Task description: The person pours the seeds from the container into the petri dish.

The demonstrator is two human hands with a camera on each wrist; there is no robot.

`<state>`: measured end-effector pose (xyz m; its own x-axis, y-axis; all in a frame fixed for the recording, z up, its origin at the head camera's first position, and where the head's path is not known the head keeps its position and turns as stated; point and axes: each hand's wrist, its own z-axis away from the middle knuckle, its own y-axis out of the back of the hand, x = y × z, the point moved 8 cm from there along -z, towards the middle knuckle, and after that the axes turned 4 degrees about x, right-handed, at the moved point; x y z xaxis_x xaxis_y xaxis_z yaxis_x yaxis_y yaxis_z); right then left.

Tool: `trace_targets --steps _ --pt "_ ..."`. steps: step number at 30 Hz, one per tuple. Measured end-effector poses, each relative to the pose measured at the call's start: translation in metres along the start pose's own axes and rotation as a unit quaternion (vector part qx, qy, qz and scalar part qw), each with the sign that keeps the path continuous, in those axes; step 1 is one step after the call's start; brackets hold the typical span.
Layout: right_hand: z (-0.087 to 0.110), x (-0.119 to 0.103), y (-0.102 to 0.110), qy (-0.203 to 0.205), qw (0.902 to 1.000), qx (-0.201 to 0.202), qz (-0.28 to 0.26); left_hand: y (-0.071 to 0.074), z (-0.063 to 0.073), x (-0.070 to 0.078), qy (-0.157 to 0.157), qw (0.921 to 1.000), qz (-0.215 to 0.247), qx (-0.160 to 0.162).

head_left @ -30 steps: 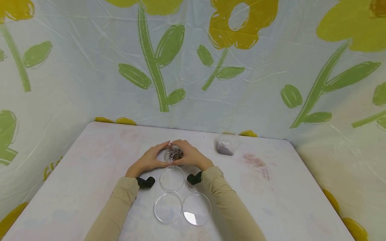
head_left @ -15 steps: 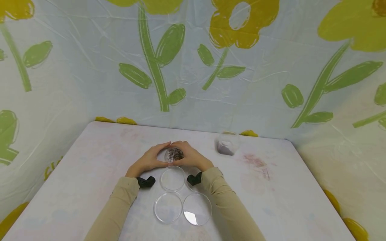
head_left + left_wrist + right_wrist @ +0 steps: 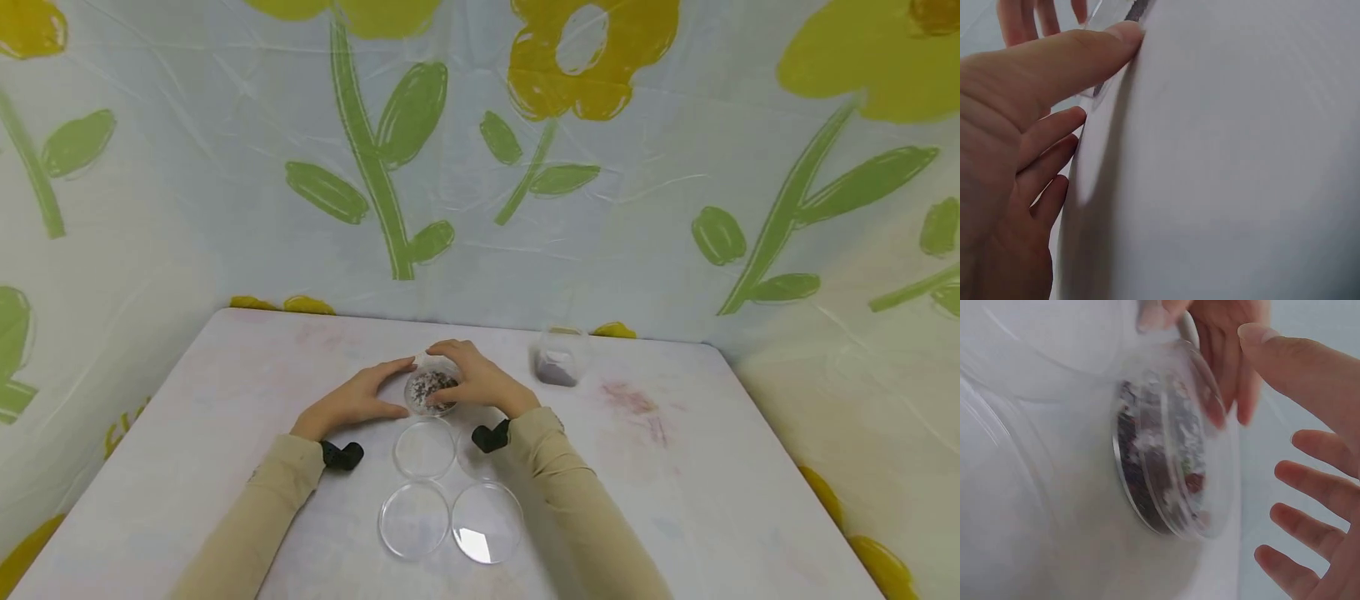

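Observation:
A clear round petri dish [image 3: 431, 390] holding dark and whitish bits stands on the table between my two hands. My left hand [image 3: 355, 403] is at its left side, thumb and fingers spread around that edge; in the left wrist view its thumb [image 3: 1079, 59] looks close to the dish wall, and I cannot tell whether it touches. My right hand [image 3: 480, 383] is over the right side with fingers apart. In the right wrist view those fingers [image 3: 1316, 481] are loosely spread and off the dish, which looks slightly blurred there.
Nearer to me lie flat clear round dishes or lids: one [image 3: 425, 448] just in front, another [image 3: 414, 521] at front left and one [image 3: 487, 522] at front right. A clear tub [image 3: 557, 367] with greyish contents stands at the back right. A flowered cloth [image 3: 465, 208] hangs behind the table.
Both hands earlier closed round the dish with fingertips meeting. Now they have parted: the left has moved left, and the right hand's fingers have spread and lifted. More of the dish shows.

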<state>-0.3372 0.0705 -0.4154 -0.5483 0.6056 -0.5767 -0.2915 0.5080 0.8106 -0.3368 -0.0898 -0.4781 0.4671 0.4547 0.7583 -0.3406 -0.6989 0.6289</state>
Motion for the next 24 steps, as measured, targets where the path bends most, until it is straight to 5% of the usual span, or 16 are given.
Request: trace_targets --steps 8,17,24 --pt "0.008 0.001 0.043 0.004 0.9987 0.048 0.012 0.007 0.028 0.005 0.011 0.9999 0.004 -0.008" --pt "0.036 0.013 0.100 -0.006 0.9949 0.100 -0.008 -0.004 0.071 0.021 0.009 0.9996 0.027 0.010" --pt "0.063 0.033 0.137 -0.021 0.9840 0.174 -0.031 -0.017 0.082 0.027 0.003 0.9994 0.020 0.029"
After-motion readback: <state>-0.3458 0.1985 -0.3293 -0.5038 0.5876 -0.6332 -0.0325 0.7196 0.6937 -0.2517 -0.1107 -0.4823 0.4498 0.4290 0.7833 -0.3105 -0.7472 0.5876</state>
